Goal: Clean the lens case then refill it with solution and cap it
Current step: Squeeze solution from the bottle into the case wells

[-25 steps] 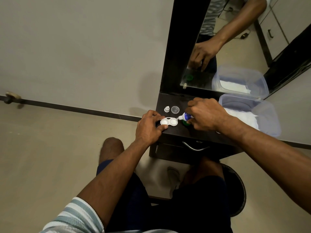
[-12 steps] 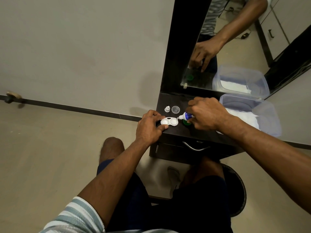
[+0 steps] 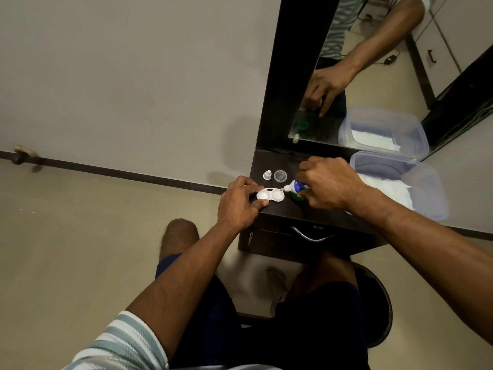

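Observation:
The white lens case (image 3: 270, 195) lies open on the dark table top (image 3: 288, 209), both wells uncovered. My left hand (image 3: 237, 204) pinches its left end with thumb and fingers. My right hand (image 3: 326, 182) grips a small solution bottle (image 3: 296, 186) with a blue label, tipped sideways so its white nozzle points at the case's right well. A green cap (image 3: 297, 197) sits under the bottle, partly hidden by my fingers. A clear round cap (image 3: 281, 175) and a small white bottle cap (image 3: 267, 174) stand behind the case.
A clear plastic box (image 3: 424, 182) holding white tissue stands at the table's right. A mirror (image 3: 373, 76) in a dark frame rises behind the table. A drawer with a metal handle (image 3: 310, 235) is below the top. My knees are under the table edge.
Almost nothing has moved; both hands hold the same pose, with the bottle nozzle still aimed at the case's right well.

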